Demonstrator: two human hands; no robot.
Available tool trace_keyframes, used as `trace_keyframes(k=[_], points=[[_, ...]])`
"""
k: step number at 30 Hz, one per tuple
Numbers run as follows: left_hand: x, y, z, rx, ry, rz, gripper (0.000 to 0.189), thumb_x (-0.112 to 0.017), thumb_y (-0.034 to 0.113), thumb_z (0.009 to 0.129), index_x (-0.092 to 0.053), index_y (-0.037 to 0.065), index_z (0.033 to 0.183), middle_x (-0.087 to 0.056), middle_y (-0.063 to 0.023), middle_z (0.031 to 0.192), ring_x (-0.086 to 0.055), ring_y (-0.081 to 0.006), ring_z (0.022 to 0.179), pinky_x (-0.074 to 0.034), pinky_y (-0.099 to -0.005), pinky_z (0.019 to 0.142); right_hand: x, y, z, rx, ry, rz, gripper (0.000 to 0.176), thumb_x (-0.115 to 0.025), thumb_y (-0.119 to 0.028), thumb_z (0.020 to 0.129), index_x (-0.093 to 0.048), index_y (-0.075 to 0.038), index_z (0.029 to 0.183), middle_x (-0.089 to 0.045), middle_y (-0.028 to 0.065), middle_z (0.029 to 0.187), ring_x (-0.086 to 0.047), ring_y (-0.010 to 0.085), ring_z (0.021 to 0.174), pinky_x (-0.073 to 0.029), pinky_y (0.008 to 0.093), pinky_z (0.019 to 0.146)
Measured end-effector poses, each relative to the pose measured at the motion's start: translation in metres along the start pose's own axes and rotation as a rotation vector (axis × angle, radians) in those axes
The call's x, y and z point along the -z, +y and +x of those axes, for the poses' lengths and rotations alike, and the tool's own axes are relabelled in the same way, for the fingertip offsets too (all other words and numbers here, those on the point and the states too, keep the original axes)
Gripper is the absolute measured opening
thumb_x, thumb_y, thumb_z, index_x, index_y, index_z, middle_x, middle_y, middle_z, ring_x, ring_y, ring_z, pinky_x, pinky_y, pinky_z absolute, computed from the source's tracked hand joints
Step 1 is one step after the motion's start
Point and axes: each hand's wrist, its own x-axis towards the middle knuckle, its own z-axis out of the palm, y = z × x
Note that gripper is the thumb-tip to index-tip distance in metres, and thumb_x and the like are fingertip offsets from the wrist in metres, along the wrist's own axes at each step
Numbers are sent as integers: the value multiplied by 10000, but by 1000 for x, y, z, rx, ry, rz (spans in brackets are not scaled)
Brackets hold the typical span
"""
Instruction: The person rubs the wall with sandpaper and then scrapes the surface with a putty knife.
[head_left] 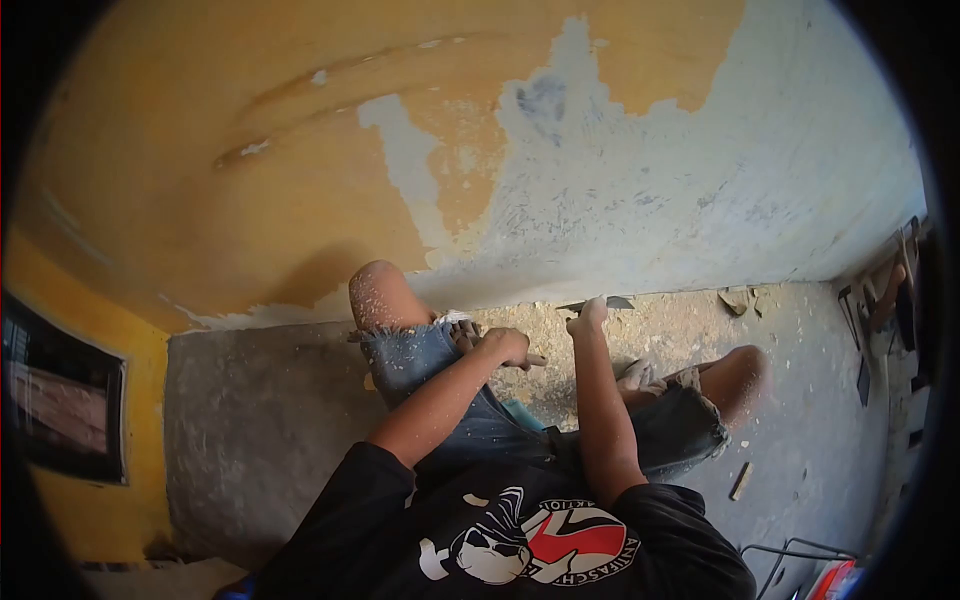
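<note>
My left hand (507, 346) is closed, held over the left thigh. A short wooden handle (537, 361) sticks out of its right side; the other end of that tool is hidden. Farther right, my right hand (592, 314) is closed on a flat dark scraper blade (621, 303), which shows on both sides of the fingers. The blade is just above the floor, close to the foot of the wall. In front, the wall (700, 190) has yellow paint on the left and a bare grey-white scraped area on the right.
Pale paint flakes (660, 325) cover the floor (270, 430) along the wall and dust my legs. Larger peeled pieces (740, 300) lie at the right. A small wood strip (741, 481) is near my right knee. Several tools (870, 310) lean at the right; a dark-framed window (65, 390) is at left.
</note>
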Motion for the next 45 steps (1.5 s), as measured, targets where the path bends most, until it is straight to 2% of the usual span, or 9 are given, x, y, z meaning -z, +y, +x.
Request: trace_keyframes(k=[5, 7, 9, 13, 19, 30, 33, 36, 45], points=[[-1, -18, 4, 126, -35, -55, 438, -699, 464, 817, -745, 96, 1051, -704, -108, 1140, -664, -258, 1067, -519, -410, 869, 5, 1, -23, -136, 28, -182, 570, -339, -505, 1012, -437, -106, 1407, -539, 67, 1372, -457, 274, 1278, -229, 674, 1007], [-14, -34, 11, 335, 168, -261, 426, -694, 405, 796, -734, 85, 1075, -696, -137, 1150, -661, -269, 1077, -521, -412, 863, 10, 5, -22, -84, 157, -168, 540, -353, -397, 1040, -385, -21, 1426, -478, 142, 1420, -521, 302, 1203, -392, 433, 1022], [-28, -37, 13, 422, 262, -434, 442, -663, 341, 782, -708, 47, 1109, -704, -168, 1095, -672, -303, 1030, -520, -429, 847, 15, 23, -10, 16, 181, -218, 555, -356, -414, 1033, -376, -33, 1436, -461, 147, 1434, -500, 300, 1216, -373, 465, 1024], [-98, -45, 64, 721, 618, -1675, 450, -635, 309, 820, -636, -67, 1067, -682, -164, 930, -680, -287, 759, -539, -409, 630, 36, 98, 25, 190, 222, -330, 579, -380, -439, 1016, -366, -52, 1448, -434, 161, 1448, -465, 298, 1234, -349, 523, 1017], [-98, -56, 73, 571, 579, -2211, 592, -756, 468, 801, -549, -32, 1041, -646, -158, 848, -616, -278, 534, -503, -363, 455, -42, 87, -64, -394, 64, -177, 551, -403, -466, 1005, -435, -63, 1379, -500, 144, 1344, -500, 319, 1176, -385, 535, 994], [-52, -84, 68, 140, 607, -2563, 854, -687, 677, 768, -346, 35, 1215, -591, -211, 1171, -674, -283, 775, -567, -338, 595, -103, 71, -46, -361, -126, 69, 542, -248, -448, 1045, -351, -108, 1455, -426, 133, 1462, -389, 293, 1318, -235, 563, 1095], [-23, -74, 44, 167, 696, -2591, 609, -720, 671, 742, -407, 149, 747, -627, -137, 890, -609, -225, 718, -518, -337, 624, -110, 51, -63, -370, -261, 104, 543, -238, -436, 1050, -339, -94, 1460, -423, 123, 1465, -403, 296, 1307, -230, 561, 1102], [6, -72, 21, 64, 682, -2607, 945, -720, 628, 770, -281, 58, 1381, -557, -193, 1279, -639, -293, 993, -534, -405, 844, -140, 6, -111, -375, -393, 246, 519, -268, -425, 1055, -380, -81, 1427, -443, 116, 1448, -431, 291, 1285, -222, 520, 1121], [-8, -71, 22, 157, 700, -2691, 1144, -708, 610, 785, -29, 18, 1490, -595, -184, 1263, -641, -334, 1040, -487, -433, 957, -179, -47, -211, -108, -101, -19, 480, -470, -329, 1037, -457, 34, 1351, -568, 158, 1291, -536, 255, 1185, -381, 388, 1046]])
